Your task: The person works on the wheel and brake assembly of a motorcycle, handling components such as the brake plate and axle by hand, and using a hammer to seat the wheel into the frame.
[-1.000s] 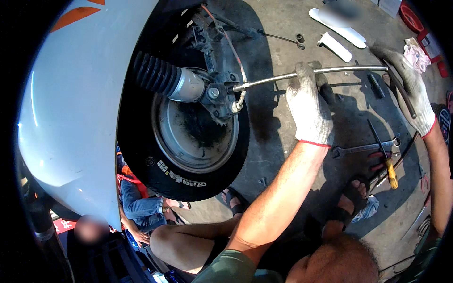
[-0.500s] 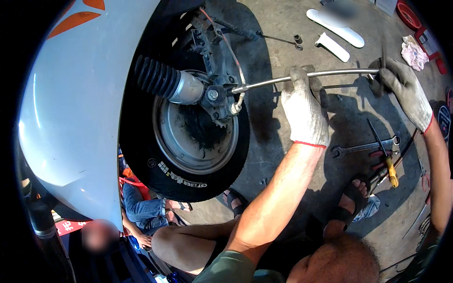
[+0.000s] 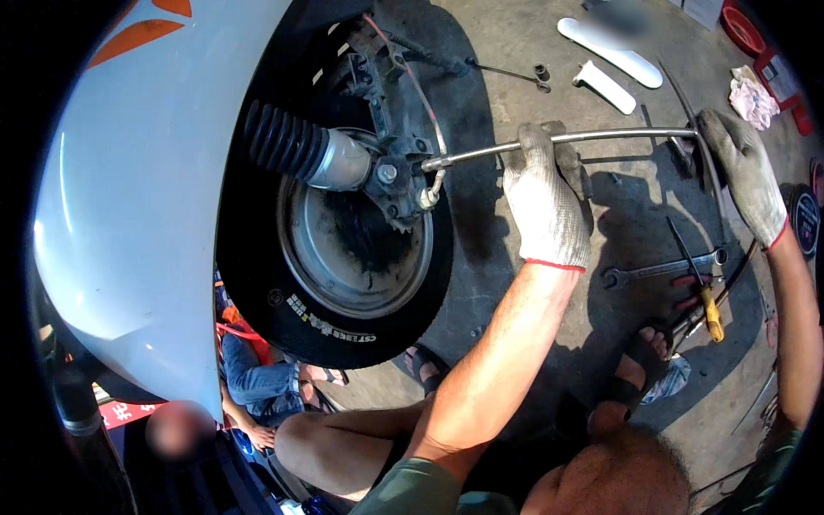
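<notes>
A long T-handle socket wrench [image 3: 631,134] runs sideways, its left end on the fastener at the wheel's axle bracket. My left hand [image 3: 548,193], in a whitish knit glove with dark fingertips, is wrapped round the shaft. At the far end my right hand [image 3: 742,163], gloved alike, has its fingers bent against the crossbar; part of them is hidden. The bar slants past that hand. Beside the bracket are a black-booted silver shock absorber [image 3: 341,160], a bolt head [image 3: 387,173] and a reddish cable [image 3: 418,90]. The wheel with its black tire [image 3: 343,330] stands below them.
A pale blue body panel [image 3: 146,215] fills the left. On the concrete lie a combination wrench [image 3: 661,268], a yellow-handled screwdriver [image 3: 712,318], another wrench [image 3: 506,71], white plastic parts [image 3: 609,86] and a rag [image 3: 755,97]. Another person [image 3: 257,378] sits at lower left.
The wrench's crossbar has turned and now shows clearly, slanting past my right hand. That hand has shifted slightly right; my left hand has slid slightly left along the shaft.
</notes>
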Demonstrator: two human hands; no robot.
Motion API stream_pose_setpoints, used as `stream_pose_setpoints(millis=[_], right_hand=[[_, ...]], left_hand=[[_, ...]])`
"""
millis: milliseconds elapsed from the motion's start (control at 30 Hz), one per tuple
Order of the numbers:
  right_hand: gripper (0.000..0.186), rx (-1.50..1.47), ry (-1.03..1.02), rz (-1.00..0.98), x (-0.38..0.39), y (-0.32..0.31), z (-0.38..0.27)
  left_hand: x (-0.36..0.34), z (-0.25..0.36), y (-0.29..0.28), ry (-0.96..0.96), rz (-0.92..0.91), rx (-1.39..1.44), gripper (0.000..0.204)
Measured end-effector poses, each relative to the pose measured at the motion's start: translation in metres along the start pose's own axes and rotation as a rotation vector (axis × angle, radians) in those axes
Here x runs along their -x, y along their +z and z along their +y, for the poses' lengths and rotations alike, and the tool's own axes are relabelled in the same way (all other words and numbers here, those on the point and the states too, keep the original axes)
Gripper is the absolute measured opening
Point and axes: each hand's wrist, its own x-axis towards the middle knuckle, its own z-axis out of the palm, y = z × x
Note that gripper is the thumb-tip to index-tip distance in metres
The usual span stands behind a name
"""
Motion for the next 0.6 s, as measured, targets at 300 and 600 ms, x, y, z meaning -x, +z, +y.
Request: stream_pose_setpoints(millis=[300,600], right_hand=[[0.039,0.165,-0.186,-0.049,0.003,-0.007,0.009],[0.051,0.615,-0.792,0.227,-0.004,-0.004,0.013]], left_hand=[[0.003,0.0,0.01,0.007,-0.024,-0.077,0.031],[0.004,0.004,0.008,0.004,-0.033,-0.087,0.035]])
